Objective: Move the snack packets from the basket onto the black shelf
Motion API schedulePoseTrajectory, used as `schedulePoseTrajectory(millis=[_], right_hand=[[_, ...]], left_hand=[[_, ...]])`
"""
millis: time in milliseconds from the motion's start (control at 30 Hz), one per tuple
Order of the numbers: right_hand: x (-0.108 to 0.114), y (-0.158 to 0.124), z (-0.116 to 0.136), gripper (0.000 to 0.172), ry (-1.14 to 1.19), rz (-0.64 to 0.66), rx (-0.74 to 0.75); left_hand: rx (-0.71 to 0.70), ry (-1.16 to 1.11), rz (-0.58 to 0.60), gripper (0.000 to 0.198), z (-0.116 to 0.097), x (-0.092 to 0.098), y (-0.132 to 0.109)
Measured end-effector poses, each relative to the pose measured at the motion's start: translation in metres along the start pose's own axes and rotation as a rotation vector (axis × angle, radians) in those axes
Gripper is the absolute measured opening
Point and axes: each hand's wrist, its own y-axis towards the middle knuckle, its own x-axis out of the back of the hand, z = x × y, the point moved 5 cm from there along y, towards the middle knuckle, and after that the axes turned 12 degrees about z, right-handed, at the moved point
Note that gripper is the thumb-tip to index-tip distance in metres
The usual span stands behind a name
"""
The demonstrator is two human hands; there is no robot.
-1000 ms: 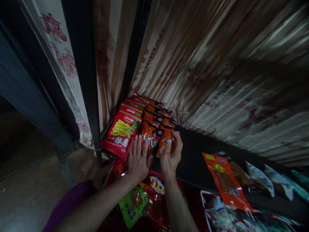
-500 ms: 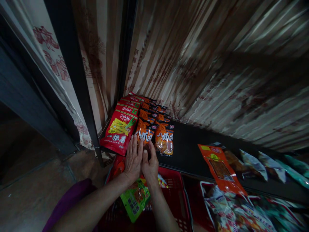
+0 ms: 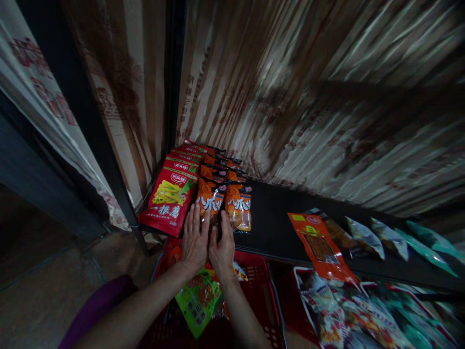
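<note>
My left hand (image 3: 195, 241) lies with its fingers stretched out along the lower left of a black-and-orange snack packet (image 3: 209, 198). On that packet's other side is my right hand (image 3: 223, 249), fingers extended and thumb apart, between it and a matching packet (image 3: 239, 206). Both hands touch or nearly touch the packet's lower end, which they partly hide. Several more such packets overlap behind in two columns. To the left, red snack bags (image 3: 170, 196) with a yellow picture lie in an overlapping row on the black shelf (image 3: 271, 206).
Below the shelf stands a red basket (image 3: 254, 271) holding a green packet (image 3: 199, 300). An orange packet (image 3: 319, 247) juts over the shelf edge on the right. More filled baskets stand lower right. A dark post (image 3: 105, 145) rises at left; a printed curtain (image 3: 254, 97) hangs behind.
The view has shifted, moving the scene slightly left. My hands stay around the packet's lower end, with the right hand's fingers now a little straighter along its side.
</note>
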Motion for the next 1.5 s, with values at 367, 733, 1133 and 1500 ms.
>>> schedulePoseTrajectory(millis=[367, 733, 1133, 1500], right_hand=[[0.069, 0.001, -0.049, 0.052, -0.095, -0.248, -0.072], [0.073, -0.01, -0.061, 0.047, 0.018, -0.164, -0.085], [0.078, 0.017, -0.074, 0.051, -0.014, -0.2, -0.086], [0.067, 0.055, -0.089, 0.065, 0.191, -0.003, -0.239]], left_hand=[[-0.143, 0.041, -0.065, 0.06, -0.013, 0.01, -0.006], [-0.142, 0.1, -0.134, 0.061, -0.011, 0.008, -0.001], [-0.174, 0.112, -0.131, 0.054, -0.03, 0.005, 0.008], [-0.183, 0.12, -0.126, 0.045, -0.034, 0.012, 0.007]])
